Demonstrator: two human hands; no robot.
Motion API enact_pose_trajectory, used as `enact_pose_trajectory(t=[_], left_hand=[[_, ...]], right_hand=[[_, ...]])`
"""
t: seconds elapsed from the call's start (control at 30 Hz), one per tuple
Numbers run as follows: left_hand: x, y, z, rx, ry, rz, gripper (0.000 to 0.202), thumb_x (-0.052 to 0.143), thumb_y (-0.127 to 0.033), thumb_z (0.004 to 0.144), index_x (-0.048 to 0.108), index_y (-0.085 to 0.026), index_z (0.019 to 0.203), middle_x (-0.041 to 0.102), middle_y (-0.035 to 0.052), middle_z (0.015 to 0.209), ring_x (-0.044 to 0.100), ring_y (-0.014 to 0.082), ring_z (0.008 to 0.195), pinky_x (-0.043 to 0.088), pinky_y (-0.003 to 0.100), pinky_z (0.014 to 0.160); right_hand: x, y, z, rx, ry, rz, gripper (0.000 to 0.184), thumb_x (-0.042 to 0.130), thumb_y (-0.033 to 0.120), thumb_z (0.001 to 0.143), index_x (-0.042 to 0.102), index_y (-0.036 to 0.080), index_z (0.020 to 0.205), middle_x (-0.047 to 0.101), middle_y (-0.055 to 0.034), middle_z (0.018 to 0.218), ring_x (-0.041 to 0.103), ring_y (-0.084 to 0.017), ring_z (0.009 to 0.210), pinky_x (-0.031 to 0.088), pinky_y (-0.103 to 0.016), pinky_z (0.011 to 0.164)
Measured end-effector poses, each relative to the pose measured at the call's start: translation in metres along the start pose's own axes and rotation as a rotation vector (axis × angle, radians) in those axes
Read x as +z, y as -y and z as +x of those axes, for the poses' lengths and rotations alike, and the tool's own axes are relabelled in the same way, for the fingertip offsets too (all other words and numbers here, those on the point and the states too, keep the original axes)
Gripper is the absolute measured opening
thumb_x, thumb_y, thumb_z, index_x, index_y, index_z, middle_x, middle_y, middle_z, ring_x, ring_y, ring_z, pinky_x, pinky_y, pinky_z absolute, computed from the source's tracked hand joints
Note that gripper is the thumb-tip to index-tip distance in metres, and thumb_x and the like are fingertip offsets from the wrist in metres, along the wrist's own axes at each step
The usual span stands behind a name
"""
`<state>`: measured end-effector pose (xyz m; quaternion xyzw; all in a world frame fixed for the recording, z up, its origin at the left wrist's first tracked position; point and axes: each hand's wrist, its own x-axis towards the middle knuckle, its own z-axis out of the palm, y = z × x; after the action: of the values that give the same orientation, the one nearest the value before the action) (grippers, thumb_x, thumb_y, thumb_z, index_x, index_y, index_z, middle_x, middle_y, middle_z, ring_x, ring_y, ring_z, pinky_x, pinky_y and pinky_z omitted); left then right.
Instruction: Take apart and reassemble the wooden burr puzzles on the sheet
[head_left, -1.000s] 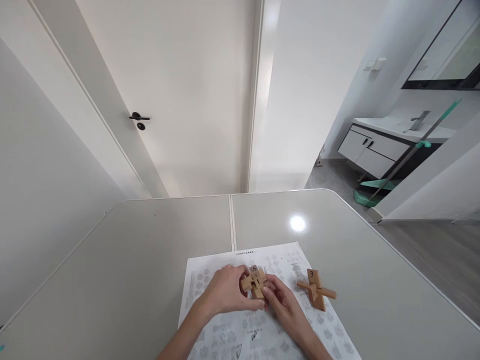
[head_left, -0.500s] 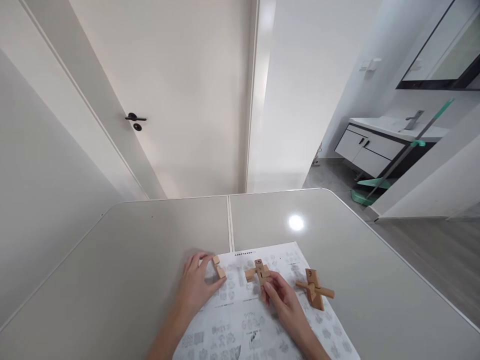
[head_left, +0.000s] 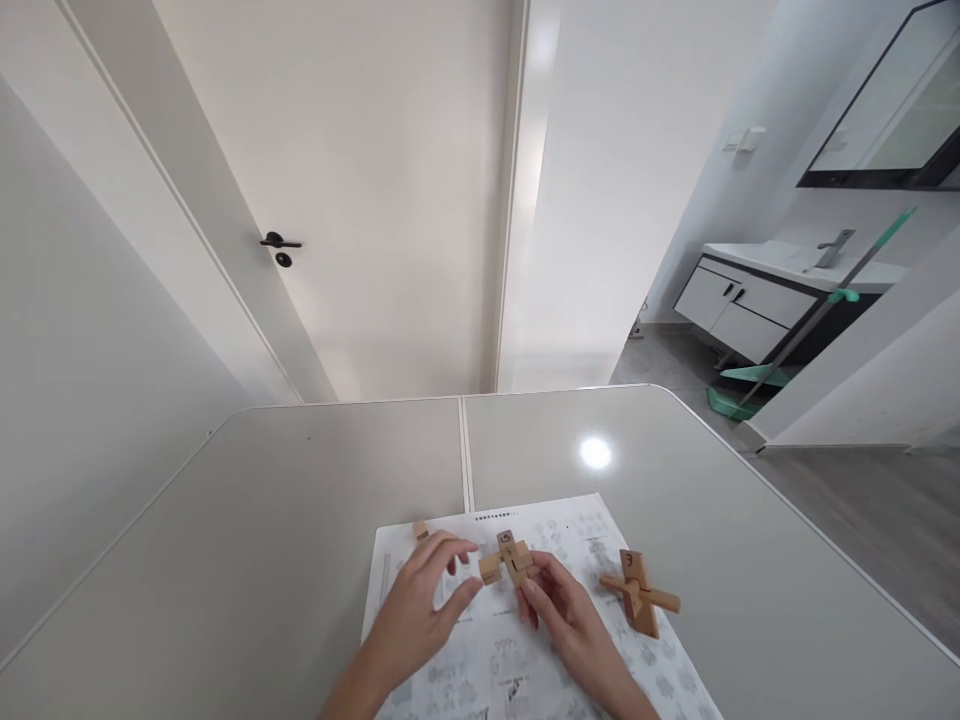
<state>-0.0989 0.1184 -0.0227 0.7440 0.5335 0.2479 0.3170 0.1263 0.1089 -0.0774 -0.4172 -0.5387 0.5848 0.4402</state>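
- Right hand [head_left: 562, 608] grips a wooden cross between its thumb and fingers; the left hand [head_left: 420, 605] is empty, its thumb and fingers spread apart, turned toward the cross.
- White door [head_left: 375, 200] stands well beyond both hands, with a black handle [head_left: 280, 242] ahead and to the left of the left hand.
- Pale grey table [head_left: 300, 500] stretches beneath and beyond the hands, a seam running across it ahead of the gap between them.
- Printed paper sheet [head_left: 581, 515] lies on the table under both hands, its far edge a little beyond the fingertips.
- Finished-looking wooden assembly [head_left: 637, 598] rests to the right of the right hand, near it but apart, a rod crossing a broader piece that carries a dark mark.
- Held wooden cross [head_left: 513, 558] sits over the sheet at the right hand's fingertips; one arm points to the left thumb, just beside it, and whether they touch I cannot tell.
- Loose wooden block [head_left: 420, 529] lies just beyond the left hand's knuckles at the sheet's far edge, partly hidden by them.
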Motion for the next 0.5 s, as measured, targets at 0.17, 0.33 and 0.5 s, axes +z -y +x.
enact_pose_trajectory(t=[0.17,0.33,0.5], left_hand=[[0.007,-0.019,0.007,-0.032,0.096,-0.048,0.036,0.038,-0.045,0.106,0.054,-0.022,0.084,0.057,-0.0005,0.079,0.052,0.0172,0.072,0.041,0.029,0.067],[0.006,-0.012,0.0,-0.093,0.077,-0.152,0.038,0.037,-0.047,0.106,0.051,-0.022,0.081,0.054,-0.0016,0.076,0.049,0.0165,0.071,0.038,0.028,0.068],[-0.006,-0.01,-0.014,-0.112,0.159,-0.243,0.032,0.034,-0.047,0.107,0.051,-0.023,0.095,0.055,-0.0007,0.083,0.052,0.0179,0.077,0.042,0.028,0.073]], right_hand=[[0.008,0.017,0.001,0.012,0.085,-0.006,0.036,0.048,0.053,0.103,0.056,0.022,0.119,0.059,-0.0011,0.083,0.058,-0.019,0.075,0.048,-0.03,0.069],[0.017,0.025,0.003,0.023,0.078,-0.086,0.035,0.051,0.055,0.102,0.057,0.022,0.113,0.059,-0.0021,0.086,0.06,-0.019,0.076,0.047,-0.03,0.068],[0.028,0.022,0.009,0.034,0.145,-0.036,0.036,0.049,0.055,0.103,0.059,0.021,0.108,0.058,-0.001,0.08,0.057,-0.018,0.073,0.046,-0.03,0.066]])
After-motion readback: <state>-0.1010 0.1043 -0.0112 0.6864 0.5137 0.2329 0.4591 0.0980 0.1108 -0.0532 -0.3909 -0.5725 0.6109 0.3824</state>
